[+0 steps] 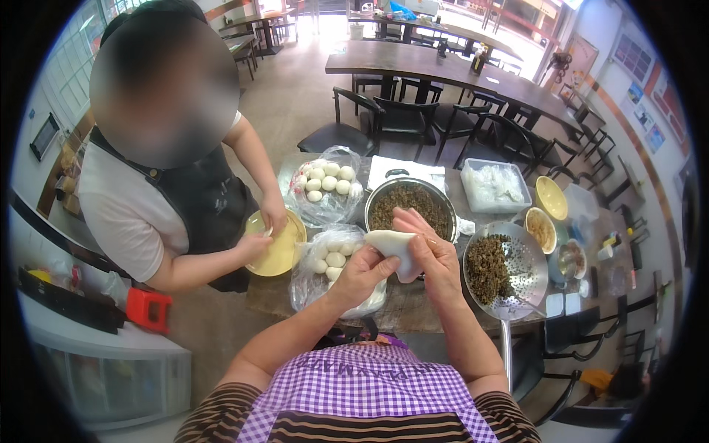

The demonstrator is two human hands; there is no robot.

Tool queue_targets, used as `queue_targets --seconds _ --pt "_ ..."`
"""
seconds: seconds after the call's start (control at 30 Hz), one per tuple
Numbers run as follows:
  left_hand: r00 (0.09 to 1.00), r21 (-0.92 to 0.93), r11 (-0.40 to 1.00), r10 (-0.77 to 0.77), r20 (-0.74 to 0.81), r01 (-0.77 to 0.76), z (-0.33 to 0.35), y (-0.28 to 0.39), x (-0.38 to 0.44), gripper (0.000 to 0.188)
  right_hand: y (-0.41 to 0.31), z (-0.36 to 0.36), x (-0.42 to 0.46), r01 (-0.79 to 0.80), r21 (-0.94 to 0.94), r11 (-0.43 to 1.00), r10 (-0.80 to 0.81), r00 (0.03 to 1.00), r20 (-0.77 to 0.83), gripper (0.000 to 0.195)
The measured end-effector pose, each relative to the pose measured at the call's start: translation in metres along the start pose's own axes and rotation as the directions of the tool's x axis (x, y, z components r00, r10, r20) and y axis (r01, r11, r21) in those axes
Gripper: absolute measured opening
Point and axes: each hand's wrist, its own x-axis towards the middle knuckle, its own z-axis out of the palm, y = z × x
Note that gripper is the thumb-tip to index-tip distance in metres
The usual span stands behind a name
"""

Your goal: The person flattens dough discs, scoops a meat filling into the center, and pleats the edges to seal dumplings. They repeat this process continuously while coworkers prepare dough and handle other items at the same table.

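A flattened piece of white dough (400,256) hangs between my two hands above the table. My left hand (363,274) pinches its left edge between thumb and fingers. On the dough's other side my right hand (435,252) grips it, some fingers extended. Behind the hands stands a metal pot of dark chopped filling (407,202). Below and left of my left hand, white dough balls (335,259) lie in a clear plastic bag; a second bag of dough balls (329,180) sits farther back. To the right, a perforated metal strainer (529,266) holds more dark filling.
A co-worker (183,205) at the left works with both hands over a yellow plate (277,257). A plastic box of bags (494,185), yellow bowl (551,198) and smaller bowls stand at the right. The strainer's long handle (506,354) juts past the table edge. Chairs (404,119) stand behind.
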Motion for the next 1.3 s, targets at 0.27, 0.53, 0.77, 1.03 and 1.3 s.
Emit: queue_targets --seconds 0.27,0.53,0.77,1.03,1.3 --pt "0.995 0.109 0.993 -0.053 0.087 0.044 0.005 0.018 -0.001 0.041 -0.01 -0.008 0.008 0.169 -0.433 0.885 -0.094 0.977 0.19 0.054" --pt "0.995 0.118 0.989 -0.091 0.04 0.086 0.004 0.003 -0.001 0.042 0.005 -0.004 0.004 0.024 -0.262 0.965 0.012 0.991 0.135 0.044" --pt "0.998 0.219 0.975 -0.044 0.051 0.032 0.006 0.017 0.0 0.035 -0.011 -0.008 0.008 0.015 -0.069 0.997 -0.009 0.995 0.1 0.056" --pt "0.996 0.248 0.969 -0.001 0.084 -0.02 0.004 0.012 -0.001 0.033 -0.007 0.0 0.006 0.116 -0.34 0.933 -0.065 0.985 0.159 0.029" --pt "0.996 0.365 0.931 -0.049 0.076 0.018 0.009 0.028 0.0 0.033 -0.011 -0.007 0.004 0.03 -0.082 0.996 -0.019 0.991 0.133 0.049"
